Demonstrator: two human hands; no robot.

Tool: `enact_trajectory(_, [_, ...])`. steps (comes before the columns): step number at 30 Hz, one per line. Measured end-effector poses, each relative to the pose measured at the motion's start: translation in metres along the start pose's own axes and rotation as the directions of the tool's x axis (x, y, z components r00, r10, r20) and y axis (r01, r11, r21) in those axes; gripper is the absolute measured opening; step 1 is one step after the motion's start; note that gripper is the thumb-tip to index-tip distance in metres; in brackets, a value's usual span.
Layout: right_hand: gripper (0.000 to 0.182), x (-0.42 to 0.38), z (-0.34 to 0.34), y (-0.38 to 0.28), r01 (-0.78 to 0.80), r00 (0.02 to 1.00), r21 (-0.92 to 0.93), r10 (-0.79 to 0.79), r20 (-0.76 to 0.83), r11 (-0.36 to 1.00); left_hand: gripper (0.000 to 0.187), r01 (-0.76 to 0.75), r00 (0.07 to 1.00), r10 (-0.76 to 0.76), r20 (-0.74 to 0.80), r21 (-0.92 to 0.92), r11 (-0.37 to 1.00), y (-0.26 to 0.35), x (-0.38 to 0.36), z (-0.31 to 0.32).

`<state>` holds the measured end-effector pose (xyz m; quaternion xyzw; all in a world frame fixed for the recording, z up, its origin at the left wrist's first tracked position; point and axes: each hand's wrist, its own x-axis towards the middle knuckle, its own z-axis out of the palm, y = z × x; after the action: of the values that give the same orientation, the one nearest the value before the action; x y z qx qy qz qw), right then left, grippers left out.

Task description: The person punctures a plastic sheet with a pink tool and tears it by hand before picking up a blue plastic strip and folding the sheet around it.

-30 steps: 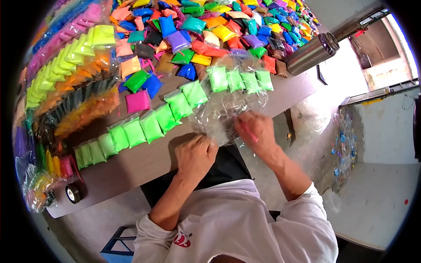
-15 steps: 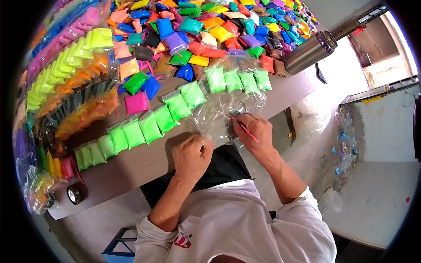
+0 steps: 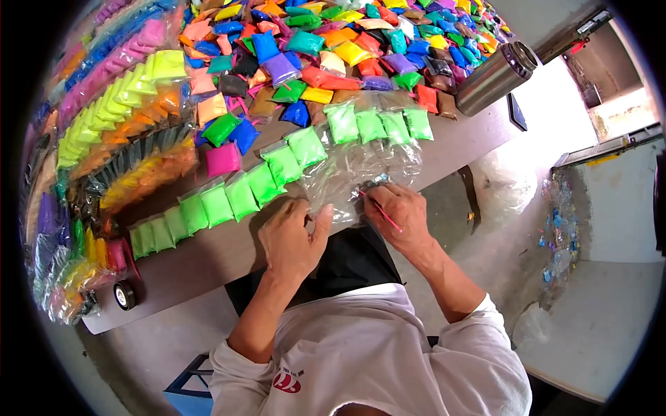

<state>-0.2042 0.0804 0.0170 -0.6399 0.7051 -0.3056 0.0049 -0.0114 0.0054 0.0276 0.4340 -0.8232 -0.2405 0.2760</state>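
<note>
Thumb lifted away from its bent fingers, my left hand (image 3: 291, 236) is open at the near left edge of a large clear plastic bag (image 3: 331, 182). My right hand (image 3: 397, 213) is closed around a thin pink stick (image 3: 383, 215), which slants across the back of its fingers. Its fingertips press at the near right part of the bag, where the film bunches up. Four green packets (image 3: 370, 126) lie at the far end of the bag. To the left, a row of bright green packets (image 3: 243, 195) overlaps along the table (image 3: 208, 256).
A heap of multicoloured packets (image 3: 347, 52) covers the back. Stacked rows of yellow packets (image 3: 125, 97) and orange ones stand at the left. A steel flask (image 3: 494, 80) lies tilted at the right, beside a dark phone-like slab (image 3: 516, 112). A tape roll (image 3: 124, 295) sits near the front-left edge.
My left hand has opened from a fist, its thumb spreading out, and moved slightly left. My right hand has shifted a little left and still holds the pink stick. The view has turned slightly.
</note>
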Motion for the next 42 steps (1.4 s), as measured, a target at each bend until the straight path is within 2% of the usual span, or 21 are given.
enact_trajectory(4, [0.008, -0.002, -0.001, 0.003, 0.027, 0.998, 0.039, -0.029, 0.054, 0.999, 0.035, -0.063, 0.997, 0.064, -0.035, 0.028, 0.998, 0.005, 0.005, 0.009])
enact_trajectory(8, [0.008, -0.002, -0.001, -0.002, 0.049, 0.996, 0.075, -0.054, 0.067, 0.996, 0.03, -0.047, 0.999, 0.048, -0.017, 0.056, 0.997, 0.0, 0.005, 0.018])
enact_trajectory(11, [0.009, -0.002, 0.002, 0.004, -0.008, 1.0, 0.021, 0.008, 0.008, 1.0, 0.029, -0.057, 0.998, 0.057, 0.001, 0.109, 0.992, -0.002, 0.002, 0.018])
enact_trajectory(13, [0.011, 0.001, -0.005, 0.022, -0.177, 0.981, -0.112, 0.165, -0.105, 0.978, 0.026, -0.138, 0.989, 0.142, -0.038, 0.087, 0.987, -0.002, 0.0, 0.016])
enact_trajectory(14, [0.012, 0.003, -0.007, 0.029, -0.192, 0.978, -0.176, 0.174, -0.113, 0.965, 0.026, -0.14, 0.989, 0.144, -0.039, 0.081, 0.987, -0.004, 0.0, 0.018])
enact_trajectory(16, [0.012, 0.002, -0.006, 0.023, -0.193, 0.978, -0.173, 0.174, -0.118, 0.966, 0.025, -0.184, 0.976, 0.195, -0.1, 0.109, 0.977, -0.007, -0.001, 0.022])
enact_trajectory(18, [0.012, 0.003, -0.002, 0.008, -0.182, 0.979, -0.167, 0.164, -0.118, 0.969, 0.025, -0.175, 0.978, 0.184, -0.1, 0.092, 0.98, -0.007, -0.001, 0.022])
enact_trajectory(20, [0.013, -0.001, 0.001, -0.013, -0.064, 0.998, -0.076, 0.062, -0.027, 0.995, 0.024, -0.156, 0.982, 0.163, -0.092, 0.08, 0.985, -0.01, -0.004, 0.022])
enact_trajectory(21, [0.013, -0.002, 0.004, -0.01, -0.065, 0.998, -0.075, 0.063, -0.021, 0.995, 0.023, -0.167, 0.982, 0.173, -0.074, 0.076, 0.983, -0.013, -0.004, 0.023])
enact_trajectory(23, [0.013, 0.001, 0.006, 0.01, -0.092, 0.994, -0.219, 0.103, 0.038, 0.971, 0.021, -0.178, 0.981, 0.182, -0.062, 0.066, 0.982, -0.013, -0.003, 0.023])
enact_trajectory(24, [0.013, 0.009, 0.0, 0.021, -0.163, 0.986, -0.217, 0.163, -0.014, 0.962, 0.02, -0.172, 0.983, 0.175, -0.061, 0.051, 0.984, -0.012, -0.004, 0.022])
enact_trajectory(27, [0.012, 0.016, -0.007, 0.023, -0.147, 0.989, -0.236, 0.136, -0.06, 0.96, 0.018, -0.161, 0.985, 0.163, -0.061, 0.027, 0.987, -0.012, -0.004, 0.02])
enact_trajectory(29, [0.011, 0.008, 0.005, 0.008, -0.107, 0.994, -0.215, 0.097, -0.056, 0.971, 0.017, -0.151, 0.987, 0.152, -0.055, 0.019, 0.988, -0.013, -0.004, 0.022])
enact_trajectory(31, [0.01, 0.008, 0.008, -0.009, 0.031, 0.999, -0.143, -0.025, 0.04, 0.989, 0.017, -0.149, 0.988, 0.15, -0.046, 0.016, 0.989, -0.013, -0.005, 0.021])
enact_trajectory(32, [0.011, 0.006, 0.009, -0.002, -0.034, 0.999, -0.135, 0.034, 0.001, 0.99, 0.017, -0.148, 0.988, 0.148, -0.042, 0.014, 0.989, -0.014, -0.006, 0.021])
enact_trajectory(33, [0.011, 0.01, 0.003, 0.009, -0.034, 0.999, -0.136, 0.035, 0.004, 0.99, 0.018, -0.155, 0.986, 0.155, -0.055, 0.017, 0.988, -0.014, -0.006, 0.021])
enact_trajectory(35, [0.011, 0.023, -0.011, 0.031, -0.262, 0.965, -0.285, 0.249, -0.081, 0.922, 0.018, -0.166, 0.983, 0.167, -0.073, 0.017, 0.986, -0.014, -0.005, 0.02])
enact_trajectory(37, [0.012, 0.017, -0.011, 0.022, -0.252, 0.968, -0.3, 0.242, -0.071, 0.92, 0.027, -0.182, 0.98, 0.178, -0.09, -0.036, 0.983, -0.013, -0.003, 0.02])
enact_trajectory(39, [0.013, 0.013, -0.003, -0.005, -0.095, 0.995, -0.189, 0.091, -0.031, 0.977, 0.026, -0.181, 0.98, 0.176, -0.09, -0.046, 0.982, -0.011, -0.002, 0.019])
enact_trajectory(42, [0.013, 0.01, 0.008, -0.007, -0.077, 0.995, -0.194, 0.087, 0.045, 0.978, 0.024, -0.184, 0.98, 0.179, -0.081, -0.055, 0.981, -0.014, -0.003, 0.02])
